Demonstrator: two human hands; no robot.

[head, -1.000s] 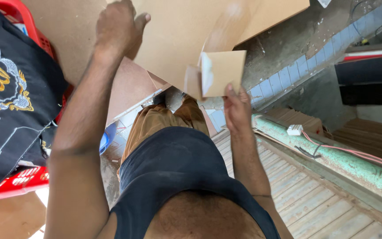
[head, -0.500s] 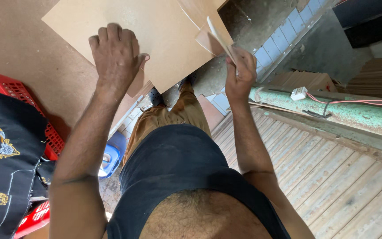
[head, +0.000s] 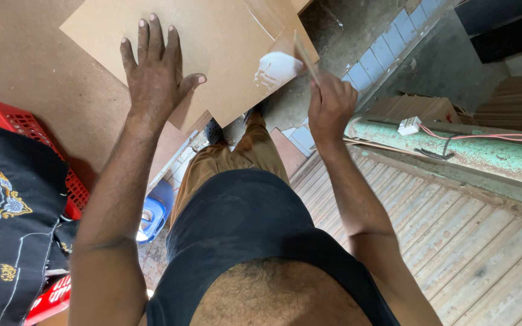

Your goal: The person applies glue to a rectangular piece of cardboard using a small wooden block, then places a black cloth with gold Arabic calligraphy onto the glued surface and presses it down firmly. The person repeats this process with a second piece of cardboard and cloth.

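My left hand (head: 155,69) lies flat, fingers spread, on a brown fibreboard sheet (head: 225,42) that rests on a larger brown board (head: 31,66). My right hand (head: 330,102) is closed around a thin brown card scraper (head: 305,55), held on edge at the sheet's right corner. A patch of white glue (head: 276,67) sits on the sheet just left of the scraper's edge.
A red plastic crate (head: 25,130) draped with black embroidered cloth (head: 4,223) stands at the left. A blue container (head: 152,211) is on the floor below. A green pipe (head: 472,154) with a white switch and red wire runs at the right, above wooden slats (head: 466,235).
The view tilted down toward the sheet. My right hand turned the small card from flat to edge-on and brought it to the sheet's corner, where white glue now shows. My left hand flattened on the sheet.
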